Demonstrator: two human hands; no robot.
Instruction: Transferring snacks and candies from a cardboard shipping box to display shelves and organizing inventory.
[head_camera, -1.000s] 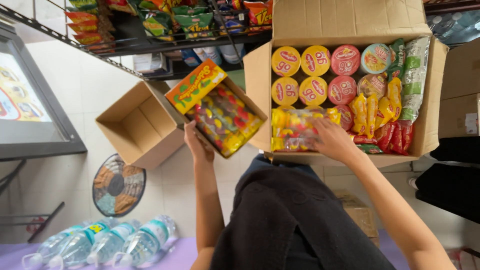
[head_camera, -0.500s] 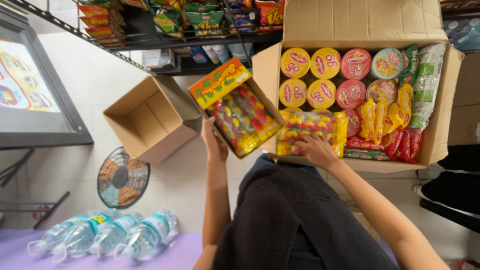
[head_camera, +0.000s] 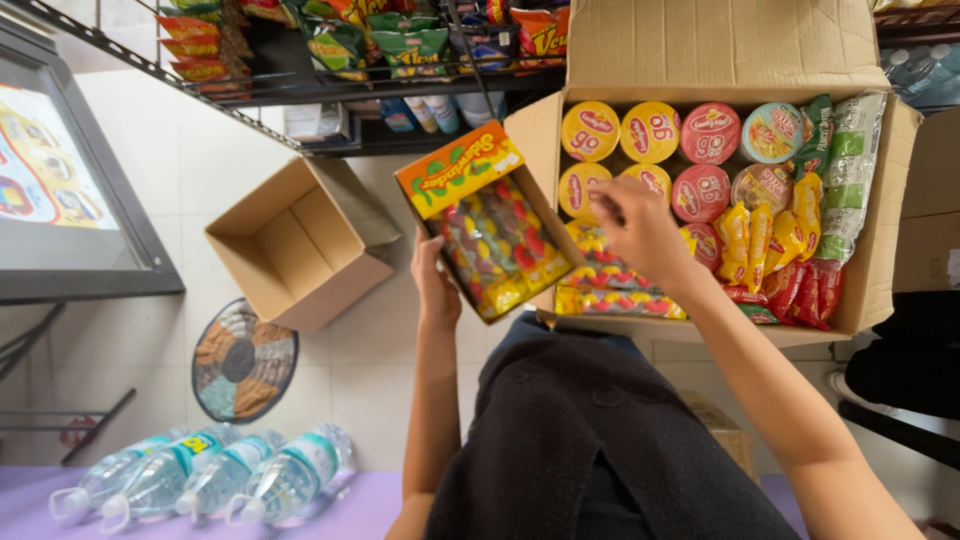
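Your left hand (head_camera: 435, 290) grips from below the flat orange-topped cardboard tray with a clear window showing red, yellow and green sweets (head_camera: 490, 225), tilted and held just beside the left wall of the big open cardboard carton (head_camera: 880, 230). Your right hand (head_camera: 640, 225) hangs over the carton's middle, fingers loosely curled with the fingertips pinched narrow; you cannot tell from here whether anything small sits between them. Under it lie yellow-and-red sweet packs (head_camera: 610, 285), with round yellow-lidded cups (head_camera: 590, 130) and red-lidded cups (head_camera: 710, 132) packed behind and yellow sachets (head_camera: 745, 240) to the right.

To do this well, keep the tray supported along its lower edge so the window side does not sag, and hold it level before it comes over the carton. Let the right hand steady the loose packs so nothing slides. Mind the carton's front left corner; the tray is very near it. The smaller empty brown box (head_camera: 300, 240) sits on the floor, well apart to the left.
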